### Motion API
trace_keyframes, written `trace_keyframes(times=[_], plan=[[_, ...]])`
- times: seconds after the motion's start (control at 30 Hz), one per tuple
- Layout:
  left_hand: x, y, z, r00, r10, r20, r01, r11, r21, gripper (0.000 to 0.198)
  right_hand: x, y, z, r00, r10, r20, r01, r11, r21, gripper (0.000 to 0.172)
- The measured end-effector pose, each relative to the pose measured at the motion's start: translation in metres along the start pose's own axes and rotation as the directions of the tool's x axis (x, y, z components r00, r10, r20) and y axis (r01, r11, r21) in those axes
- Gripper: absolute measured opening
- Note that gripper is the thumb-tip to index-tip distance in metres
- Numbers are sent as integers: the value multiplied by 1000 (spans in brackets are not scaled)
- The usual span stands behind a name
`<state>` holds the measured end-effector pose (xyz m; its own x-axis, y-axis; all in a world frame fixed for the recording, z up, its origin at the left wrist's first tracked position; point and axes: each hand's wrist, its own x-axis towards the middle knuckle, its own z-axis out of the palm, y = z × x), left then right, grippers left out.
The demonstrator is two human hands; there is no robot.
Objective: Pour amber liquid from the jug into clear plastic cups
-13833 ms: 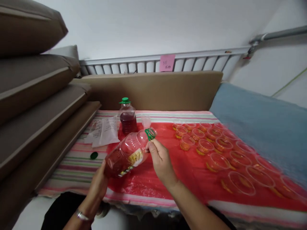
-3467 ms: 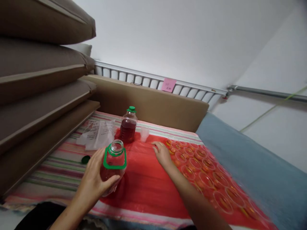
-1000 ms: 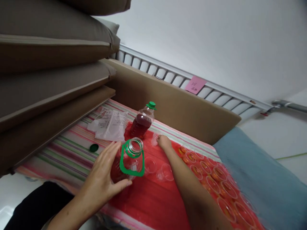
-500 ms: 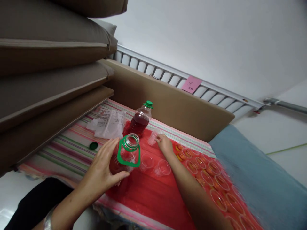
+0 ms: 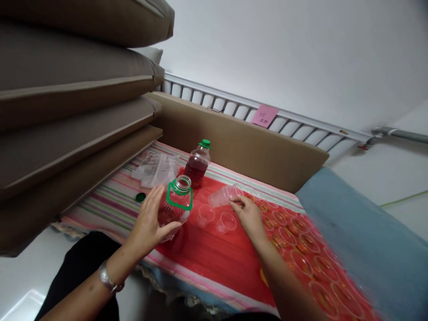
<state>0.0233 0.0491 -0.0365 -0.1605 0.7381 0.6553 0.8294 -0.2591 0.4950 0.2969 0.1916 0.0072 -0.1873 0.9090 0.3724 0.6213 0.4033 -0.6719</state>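
My left hand curls round the side of a clear plastic bottle with a green carry handle and an uncapped neck. Reddish liquid shows inside it. In the fingers of my right hand is a stack of clear plastic cups, tipped on its side above the red sheet. Two separate clear cups stand between my hands, one cup nearer the bottle and another cup nearer my right wrist. Behind, a second bottle of dark red liquid wears a green cap.
Several filled cups with orange-yellow contents crowd the right side. A loose green cap and a printed plastic bag lie on the striped cloth. Stacked cushions rise at left; a brown board stands behind.
The cup stack in my right hand has tipped over onto its side, and that hand has shifted right. My left hand stays on the bottle. The camera view has moved slightly.
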Motion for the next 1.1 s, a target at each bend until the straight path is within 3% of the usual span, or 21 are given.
trace_keyframes(times=[0.13,0.23,0.27,0.33,0.4,0.5,0.57,0.7,0.83,0.93,1.1], plan=[[-18,13,-8,999,25,-46,-24,1000,7,93,-32,-11,-12,998,42,38,-43,998,36,26],[-43,32,-14,984,129,-121,-135,990,-38,81,-55,-16,-17,997,30,66,-32,999,30,24],[-51,40,-12,979,177,-105,-186,979,-86,77,-63,-18,-17,997,17,80,-19,1000,25,24],[-64,56,-1,976,210,59,-192,955,-228,72,-78,-21,-15,993,-7,115,6,1000,8,23],[-68,70,20,963,87,256,-5,953,-303,80,-92,-23,-10,987,-23,161,25,1000,-9,22],[-57,81,62,929,-131,346,261,895,-362,105,-106,-29,-4,977,-27,210,30,1000,-9,19],[-47,82,85,899,-224,376,384,815,-433,99,-108,-34,-7,974,-26,225,25,1000,8,17],[-42,77,114,879,-295,375,463,717,-521,56,-86,-40,-34,982,-27,188,27,1000,2,16],[-50,70,137,879,-321,353,473,690,-548,57,-32,-28,-51,1000,-12,26,15,993,-118,15],[-52,68,156,888,-308,342,456,691,-561,63,12,-5,-29,998,8,57,8,959,-283,9],[-54,63,176,894,-291,339,439,716,-543,67,54,33,38,979,84,187,12,886,-464,2]])
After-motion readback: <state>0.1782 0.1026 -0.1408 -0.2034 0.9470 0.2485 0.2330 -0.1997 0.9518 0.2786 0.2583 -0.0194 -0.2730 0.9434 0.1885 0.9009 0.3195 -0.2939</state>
